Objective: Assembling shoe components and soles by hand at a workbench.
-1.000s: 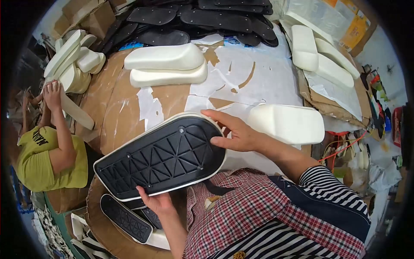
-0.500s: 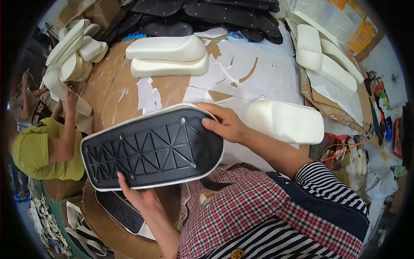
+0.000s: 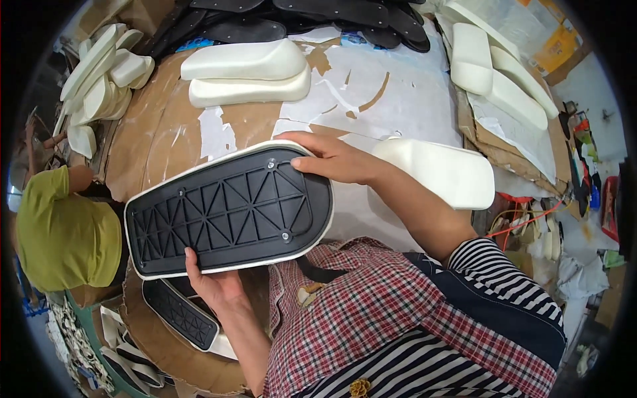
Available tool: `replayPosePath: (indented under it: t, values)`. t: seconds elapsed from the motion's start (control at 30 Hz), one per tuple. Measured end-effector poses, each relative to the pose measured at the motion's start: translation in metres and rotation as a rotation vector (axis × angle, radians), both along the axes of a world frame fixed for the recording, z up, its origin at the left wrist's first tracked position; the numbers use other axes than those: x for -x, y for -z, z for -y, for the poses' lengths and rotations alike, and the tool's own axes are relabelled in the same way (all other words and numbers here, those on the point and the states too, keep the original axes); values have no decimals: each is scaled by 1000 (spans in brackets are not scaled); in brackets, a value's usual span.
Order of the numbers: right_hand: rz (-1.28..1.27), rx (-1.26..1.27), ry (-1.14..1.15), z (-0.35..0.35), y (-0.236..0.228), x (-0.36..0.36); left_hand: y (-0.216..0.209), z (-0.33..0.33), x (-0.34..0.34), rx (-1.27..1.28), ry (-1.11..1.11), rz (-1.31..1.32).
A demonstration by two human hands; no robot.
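Both my hands grip a long white pad with a black ribbed plastic backing point(image 3: 229, 215), its backing turned toward me. My left hand point(image 3: 217, 284) holds the lower edge, thumb on the backing and the other fingers hidden behind. At the upper right end, my right hand point(image 3: 335, 160) clasps the rim with its thumb on the black face. Bright round metal fittings sit in the backing. Beside my right forearm a white pad point(image 3: 441, 171) lies on the paper-covered table point(image 3: 371, 113). Below my left hand, another black-backed pad point(image 3: 180, 314) lies in a cardboard container point(image 3: 149, 335).
Two stacked white pads point(image 3: 245, 69) lie at the far side. Black backing plates point(image 3: 332, 14) are piled behind them. More white pads stand in heaps at left point(image 3: 106, 76) and right point(image 3: 472, 60). A co-worker in a yellow-green shirt point(image 3: 66, 229) is close on the left.
The held pad has shifted slightly up and left with my hands, the grip alike. The co-worker's raised arm and the white pad it touched have left their earlier spot.
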State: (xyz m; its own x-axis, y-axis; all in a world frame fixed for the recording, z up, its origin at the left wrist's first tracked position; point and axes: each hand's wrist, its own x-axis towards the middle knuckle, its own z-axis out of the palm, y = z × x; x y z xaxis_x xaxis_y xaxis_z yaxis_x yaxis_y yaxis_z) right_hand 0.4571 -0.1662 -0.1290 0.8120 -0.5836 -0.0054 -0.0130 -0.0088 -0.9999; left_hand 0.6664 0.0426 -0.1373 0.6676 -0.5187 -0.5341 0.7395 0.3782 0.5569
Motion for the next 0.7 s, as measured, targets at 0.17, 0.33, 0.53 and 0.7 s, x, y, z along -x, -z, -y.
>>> replayPosePath:
  t: [0.17, 0.33, 0.53, 0.7]
  values:
    - [-12, 322, -18, -3, 22, -16, 17, -6, -11, -23, -45, 34]
    - [-153, 249, -51, -11, 17, -16, 25, -55, -45, -92, -239, 85]
    - [-567, 553, 677, 66, 45, 145, 47, -137, -118, -5, -986, 48]
    - [-1238, 467, 1346, 61, 51, 353, 82, -60, -121, 80, 35, 48]
